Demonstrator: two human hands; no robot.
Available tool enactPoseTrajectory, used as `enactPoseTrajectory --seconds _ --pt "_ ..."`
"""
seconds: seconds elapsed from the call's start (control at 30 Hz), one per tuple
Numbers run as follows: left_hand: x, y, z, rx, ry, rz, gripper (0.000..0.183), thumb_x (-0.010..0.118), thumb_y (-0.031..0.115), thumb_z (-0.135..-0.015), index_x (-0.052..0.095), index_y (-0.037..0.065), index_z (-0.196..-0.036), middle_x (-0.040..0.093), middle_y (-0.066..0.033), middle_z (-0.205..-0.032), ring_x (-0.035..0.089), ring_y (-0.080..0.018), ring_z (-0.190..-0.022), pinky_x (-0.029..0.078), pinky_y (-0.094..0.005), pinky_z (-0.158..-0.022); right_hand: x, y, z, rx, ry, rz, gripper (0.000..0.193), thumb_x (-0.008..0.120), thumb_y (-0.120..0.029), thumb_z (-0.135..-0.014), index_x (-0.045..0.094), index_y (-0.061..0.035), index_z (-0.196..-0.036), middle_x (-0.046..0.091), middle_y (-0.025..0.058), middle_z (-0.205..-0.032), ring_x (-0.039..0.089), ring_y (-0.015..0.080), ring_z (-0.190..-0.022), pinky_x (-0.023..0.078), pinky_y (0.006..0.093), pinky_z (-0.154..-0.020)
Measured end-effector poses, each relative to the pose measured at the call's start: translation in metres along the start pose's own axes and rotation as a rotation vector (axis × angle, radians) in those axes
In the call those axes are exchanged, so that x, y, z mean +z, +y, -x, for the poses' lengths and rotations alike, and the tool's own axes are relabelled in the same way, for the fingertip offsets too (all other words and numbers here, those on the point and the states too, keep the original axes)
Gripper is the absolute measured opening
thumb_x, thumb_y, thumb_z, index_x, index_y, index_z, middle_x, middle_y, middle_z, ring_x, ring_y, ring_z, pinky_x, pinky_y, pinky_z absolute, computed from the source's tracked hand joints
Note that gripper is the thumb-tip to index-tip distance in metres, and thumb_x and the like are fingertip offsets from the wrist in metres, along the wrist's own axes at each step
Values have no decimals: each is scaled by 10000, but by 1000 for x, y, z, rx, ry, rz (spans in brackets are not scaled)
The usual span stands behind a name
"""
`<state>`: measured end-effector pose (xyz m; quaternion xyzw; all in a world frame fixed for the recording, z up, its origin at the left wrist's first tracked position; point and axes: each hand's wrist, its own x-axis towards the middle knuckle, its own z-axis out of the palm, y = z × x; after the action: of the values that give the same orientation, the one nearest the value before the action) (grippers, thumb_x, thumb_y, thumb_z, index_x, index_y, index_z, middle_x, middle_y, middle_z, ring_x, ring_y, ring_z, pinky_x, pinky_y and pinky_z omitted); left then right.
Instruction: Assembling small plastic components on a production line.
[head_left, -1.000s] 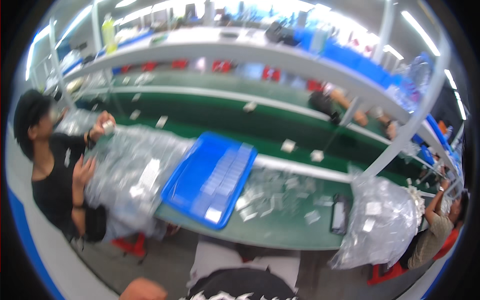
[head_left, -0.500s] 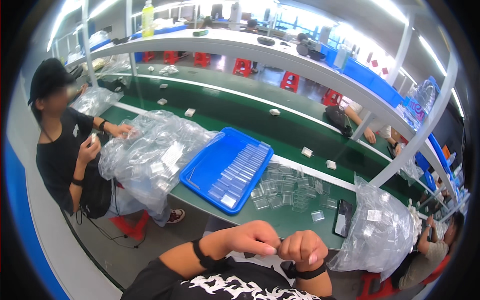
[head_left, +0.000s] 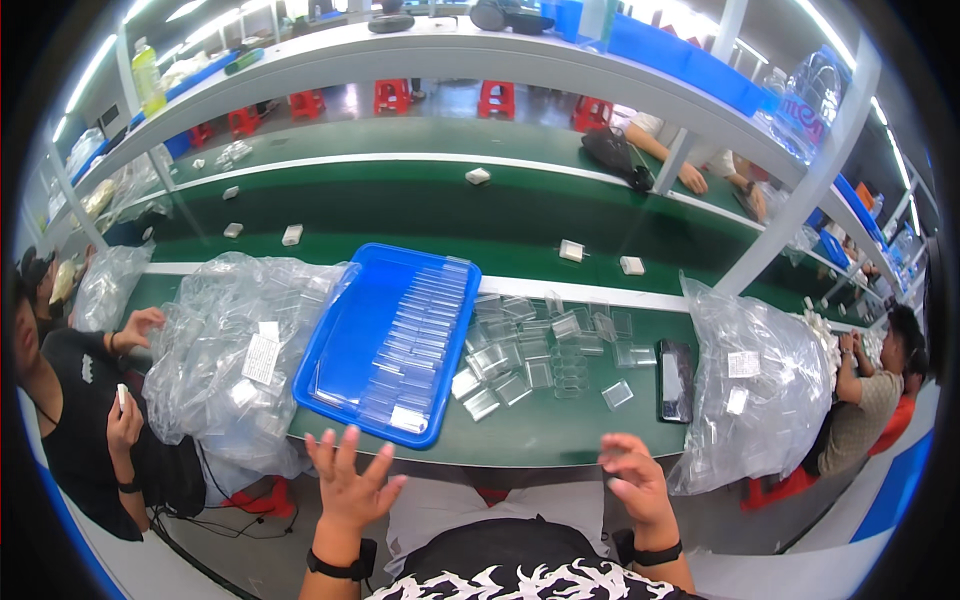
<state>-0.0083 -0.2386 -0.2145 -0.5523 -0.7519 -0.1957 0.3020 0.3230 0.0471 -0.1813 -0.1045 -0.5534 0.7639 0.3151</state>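
Note:
My left hand [head_left: 350, 482] is spread with its fingers apart, just below the near left corner of a blue tray [head_left: 340, 345]. Rows of thin clear plastic covers [head_left: 415, 325] overlap in the tray's right half. Off the table's front edge, my right hand [head_left: 640, 480] is raised with loosely bent fingers and the thumb apart; nothing shows in it. Beyond it, a loose heap of clear plastic covers [head_left: 538, 373] spreads to the right of the tray. One single clear cover [head_left: 617, 394] lies apart from the heap, beside a dark phone [head_left: 675, 382].
Large clear bags, one [head_left: 225, 350] left of the tray and another [head_left: 760, 400] at right, flank the work area. Small white blocks [head_left: 571, 250] sit on the green conveyor [head_left: 390, 225]. A white shelf [head_left: 420, 50] spans above. Co-workers sit on both sides; one at left holds a white piece.
My hands were together at the wrists' front, fingers curled; now they are apart and opened, the left one moved left toward the tray. My view has turned left-to-right, more squarely over the table.

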Motion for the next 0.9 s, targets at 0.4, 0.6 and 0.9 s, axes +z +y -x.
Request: enactPoseTrajectory --seconds 0.4,0.6,0.9 --pt "71 -38 -5 -127 257 -83 642 475 598 -992 489 206 -1499 338 -254 -1604 218 -486 -1514 103 -669 -1229 -5 35 -72 -365 343 1574 512 769 -103 -797 650 -125 -1295 421 236 -1521 378 465 -1388 317 588 -1142" --pt "65 -36 -6 -201 249 -40 606 490 532 -979 509 162 -1458 401 -261 -1567 281 -478 -1491 135 -637 -1237 -1 40 -80 -299 311 1635 458 706 -41 -831 627 -26 -1281 464 261 -1460 463 465 -1328 397 519 -1102" --pt "54 -38 -34 -173 196 138 315 618 336 -837 639 46 -957 635 -94 -815 603 -285 -776 438 -447 -904 -11 48 -81 -216 294 1643 400 692 -14 -847 644 -16 -1245 488 266 -1451 495 458 -1312 425 502 -1082"
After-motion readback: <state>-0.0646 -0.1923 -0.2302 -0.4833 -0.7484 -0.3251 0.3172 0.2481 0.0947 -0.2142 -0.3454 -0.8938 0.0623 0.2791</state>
